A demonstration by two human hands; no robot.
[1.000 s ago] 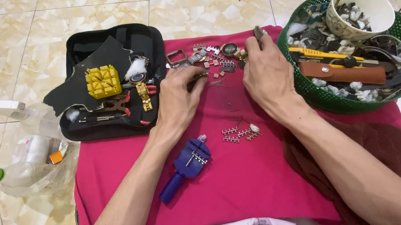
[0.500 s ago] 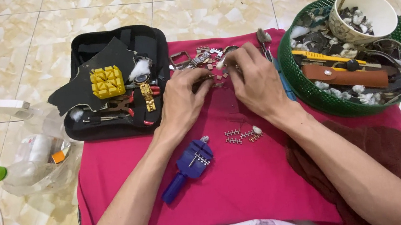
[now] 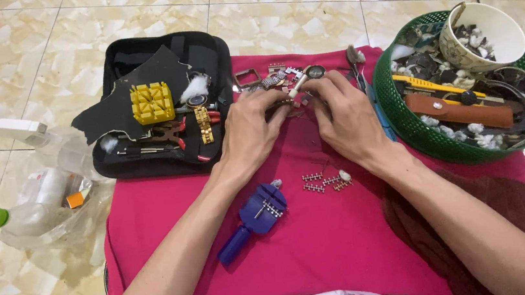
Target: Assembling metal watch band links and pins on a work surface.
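My left hand point(image 3: 249, 128) and my right hand point(image 3: 345, 118) meet fingertip to fingertip at the far middle of a red cloth point(image 3: 325, 251). Between the fingertips is a small metal watch part point(image 3: 297, 102), pinched by my left hand. My right hand's fingers close on a thin white-tipped stick point(image 3: 299, 87) that points down at that part. Just beyond the fingers lies a pile of watch band pieces and buckles point(image 3: 268, 76) and a round loupe point(image 3: 316, 70). Small pliers point(image 3: 353, 58) lie to the right of it.
A blue link-remover tool point(image 3: 254, 218) and loose band links point(image 3: 323, 182) lie on the cloth near me. An open black tool case point(image 3: 136, 63) with a yellow block point(image 3: 152, 102) sits left. A green basket point(image 3: 403, 123) with a cup point(image 3: 490, 26) sits right. A plastic bag point(image 3: 41, 203) lies on the tiles.
My right hand let go of the pliers at the cloth's far edge and moved left to join my left hand. Both hands now work together over the small part.
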